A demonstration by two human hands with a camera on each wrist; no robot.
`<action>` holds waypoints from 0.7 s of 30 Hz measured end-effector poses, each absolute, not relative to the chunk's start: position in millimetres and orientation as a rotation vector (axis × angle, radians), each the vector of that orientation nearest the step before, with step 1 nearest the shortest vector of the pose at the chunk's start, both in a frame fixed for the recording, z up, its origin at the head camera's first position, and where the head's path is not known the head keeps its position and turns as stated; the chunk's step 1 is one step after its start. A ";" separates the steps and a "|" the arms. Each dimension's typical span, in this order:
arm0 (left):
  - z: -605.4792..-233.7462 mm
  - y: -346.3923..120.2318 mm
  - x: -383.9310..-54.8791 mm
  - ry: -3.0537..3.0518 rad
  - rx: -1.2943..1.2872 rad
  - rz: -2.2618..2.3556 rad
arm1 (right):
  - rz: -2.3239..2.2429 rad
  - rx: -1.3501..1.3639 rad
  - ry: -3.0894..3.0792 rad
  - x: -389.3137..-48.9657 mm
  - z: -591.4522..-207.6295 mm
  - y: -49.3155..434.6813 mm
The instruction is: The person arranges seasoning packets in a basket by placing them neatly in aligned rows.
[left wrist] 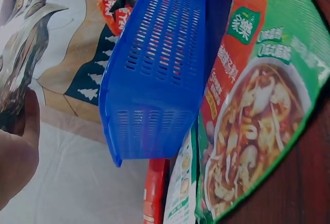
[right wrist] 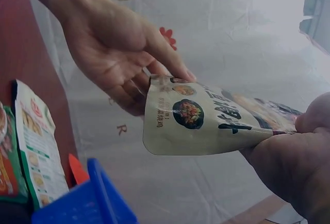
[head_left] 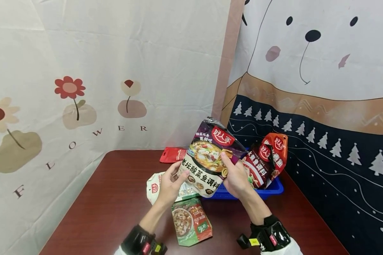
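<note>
Both hands hold up a purple and cream seasoning packet (head_left: 207, 156), tilted, above the table. My left hand (head_left: 170, 184) pinches its lower left edge, thumb on the front. At the packet's right edge my right hand (head_left: 237, 177) grips it, thumb across the front. The right wrist view shows the packet (right wrist: 206, 118) from its bottom end, between the left hand (right wrist: 111, 49) and the right hand (right wrist: 294, 162). Behind and below it stands a blue basket (head_left: 271, 189) with a dark red packet (head_left: 256, 168) and an orange-red packet (head_left: 279, 152) in it.
A green and orange packet (head_left: 191, 223) lies on the brown table (head_left: 115, 205) near the front. Beyond it lie a white and green packet (head_left: 154, 187) and a red packet (head_left: 171, 155). Printed cloths (head_left: 178, 71) hang behind the table and along its right side.
</note>
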State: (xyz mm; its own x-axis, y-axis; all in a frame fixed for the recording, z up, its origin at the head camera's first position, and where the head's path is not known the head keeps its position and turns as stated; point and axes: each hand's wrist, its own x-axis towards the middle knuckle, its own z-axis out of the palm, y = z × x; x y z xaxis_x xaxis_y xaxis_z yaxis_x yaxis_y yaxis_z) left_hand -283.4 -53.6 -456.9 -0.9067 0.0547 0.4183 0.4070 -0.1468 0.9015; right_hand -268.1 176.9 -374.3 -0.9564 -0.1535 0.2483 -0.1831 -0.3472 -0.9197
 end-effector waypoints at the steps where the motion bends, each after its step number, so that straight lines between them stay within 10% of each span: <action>1: -455.5 -52.3 -284.1 -1.885 -0.553 -2.156 | 2.515 0.470 -1.802 -268.2 -373.0 181.3; 21: -442.1 -1.5 -321.7 -2.128 -0.691 -2.113 | 2.424 0.271 -1.927 -261.0 -352.0 252.0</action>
